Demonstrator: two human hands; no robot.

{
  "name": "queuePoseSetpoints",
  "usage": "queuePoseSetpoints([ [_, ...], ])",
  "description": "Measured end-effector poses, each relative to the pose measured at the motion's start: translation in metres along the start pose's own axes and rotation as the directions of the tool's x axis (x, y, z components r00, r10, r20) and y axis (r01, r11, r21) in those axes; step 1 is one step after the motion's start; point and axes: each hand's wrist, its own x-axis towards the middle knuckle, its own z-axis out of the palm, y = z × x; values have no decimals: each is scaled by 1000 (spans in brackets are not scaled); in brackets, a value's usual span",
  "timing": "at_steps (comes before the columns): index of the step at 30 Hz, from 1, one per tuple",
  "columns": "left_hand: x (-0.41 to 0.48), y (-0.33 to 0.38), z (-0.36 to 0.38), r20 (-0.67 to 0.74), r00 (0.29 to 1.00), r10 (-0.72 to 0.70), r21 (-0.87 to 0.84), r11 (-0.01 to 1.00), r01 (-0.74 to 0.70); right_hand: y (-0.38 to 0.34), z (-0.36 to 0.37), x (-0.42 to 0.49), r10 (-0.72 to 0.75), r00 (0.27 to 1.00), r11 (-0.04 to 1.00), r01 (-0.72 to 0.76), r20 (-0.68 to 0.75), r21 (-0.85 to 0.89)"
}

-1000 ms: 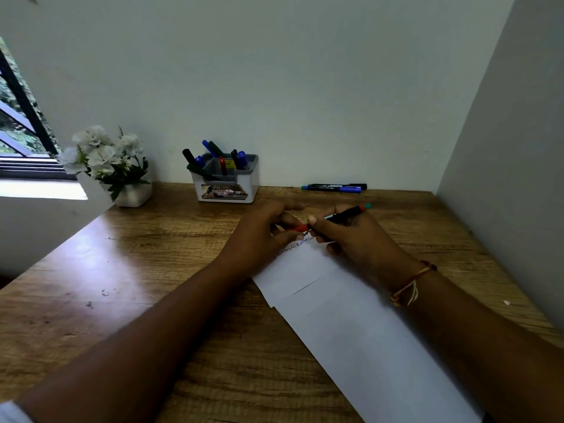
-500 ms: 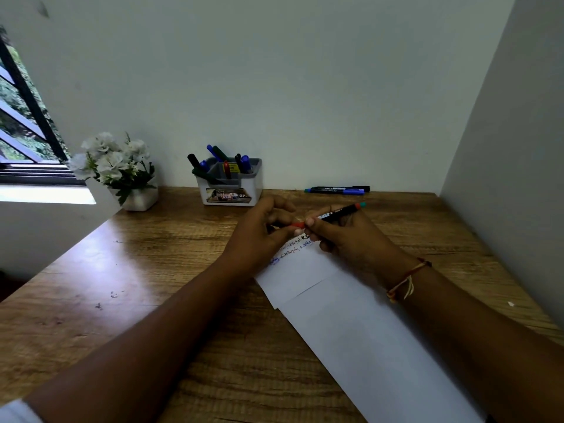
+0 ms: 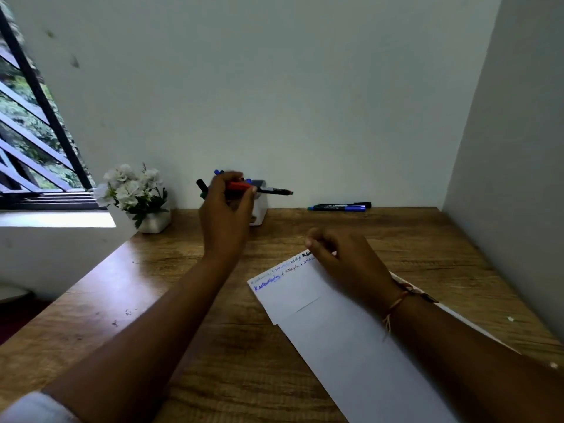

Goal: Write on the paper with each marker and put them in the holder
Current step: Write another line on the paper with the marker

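Over the marker holder (image 3: 261, 209) by the back wall, the left hand (image 3: 225, 209) grips a red-capped marker (image 3: 268, 189) (held level); the right hand (image 3: 345, 257) rests on the written paper (image 3: 335, 331), fingers loosely curled, holding nothing.

Grainy wood table (image 3: 381, 233), seemingly matt paper (image 3: 351, 337)

Left hand (image 3: 227, 206) extended forward, gripping marker (image 3: 271, 190), right hand (image 3: 345, 261) loosely curled

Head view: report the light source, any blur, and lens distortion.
Head view: daylight enters from the window at left, leaving a pale sheen on the table; the left hand and its marker are slightly motion-blurred; the small writing on the paper is soft; wide-angle stretch enlarges the near forearms.
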Motion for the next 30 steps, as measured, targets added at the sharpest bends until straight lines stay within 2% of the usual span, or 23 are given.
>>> queuePoseSetpoints([
  [6, 58, -10, 15, -9, 996, 86, 163, 983, -83, -1, -3, -1, -4, 997, 999, 8, 78, -42],
  [14, 72, -46, 39, 141, 988, 57, 388, 915, -108, -1, -2, 1, -4, 993, 995, 15, 120, -96],
  [17, 68, -53, 44, 181, 979, 94, 490, 855, -173, 1, -1, 1, -18, 992, 992, 34, 128, -125],
  [20, 68, -61, 45, 197, 978, 68, 594, 785, -175, 2, 0, 2, -15, 990, 988, 36, 137, -153],
  [24, 59, -67, 42, 263, 962, 72, 572, 791, -216, 3, 1, 2, -23, 990, 985, 46, 136, -166],
  [26, 51, -60, 41, 220, 973, 69, 552, 814, -182, 4, 2, 1, -14, 990, 985, 38, 141, -168],
  [28, 36, -43, 36, 151, 983, 105, 474, 865, -166, 3, 1, 1, -13, 990, 984, 39, 144, -176],
  [30, 9, -28, 34, 169, 981, 97, 343, 927, -151, 1, -1, 0, -18, 990, 983, 43, 138, -178],
])
